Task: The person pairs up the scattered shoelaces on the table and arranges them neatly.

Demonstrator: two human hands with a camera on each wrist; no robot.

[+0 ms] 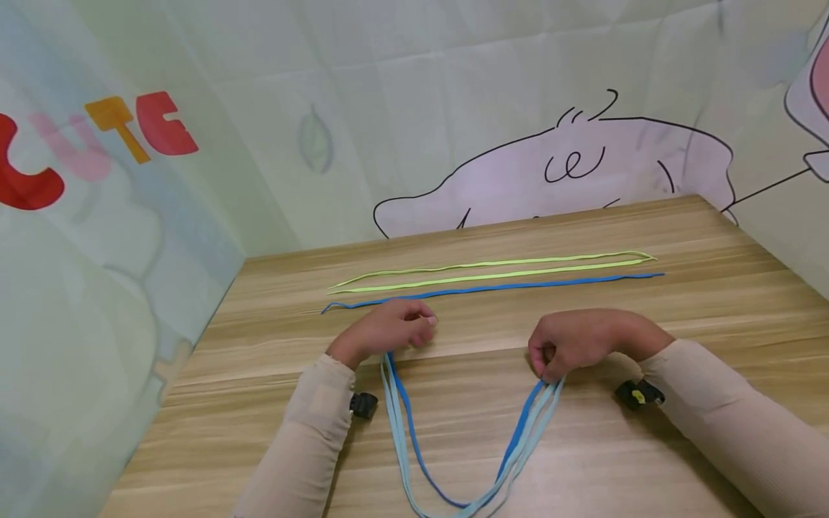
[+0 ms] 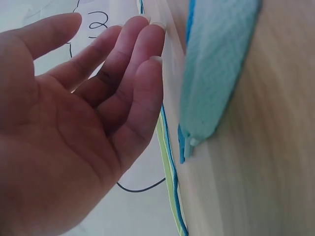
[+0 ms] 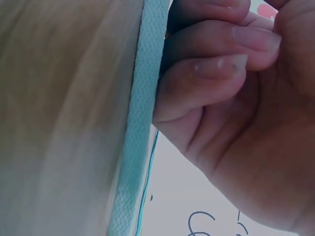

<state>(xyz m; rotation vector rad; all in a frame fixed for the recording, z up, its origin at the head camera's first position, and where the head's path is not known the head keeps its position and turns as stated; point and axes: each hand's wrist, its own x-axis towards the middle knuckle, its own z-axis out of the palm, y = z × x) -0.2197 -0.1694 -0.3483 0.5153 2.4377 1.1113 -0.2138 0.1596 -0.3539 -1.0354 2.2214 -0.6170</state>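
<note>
A light blue shoelace (image 1: 399,432) and a blue shoelace (image 1: 520,430) hang together in a U across the near part of the table. My right hand (image 1: 583,338) pinches them at their right end; its other fingers are curled in the right wrist view beside the light blue strand (image 3: 142,88). Over the left ends hovers my left hand (image 1: 391,331), fingers loosely bent and holding nothing. The left wrist view shows its palm apart from the light blue lace (image 2: 216,73), whose tips lie just beyond the fingertips.
Farther back, a yellow-green shoelace (image 1: 518,273) lies doubled lengthwise, with another blue shoelace (image 1: 505,286) stretched in front of it. The wooden table (image 1: 732,302) meets a printed cloth backdrop (image 1: 453,108) behind and on the left. A dark wrist camera (image 1: 640,394) sits under the right forearm.
</note>
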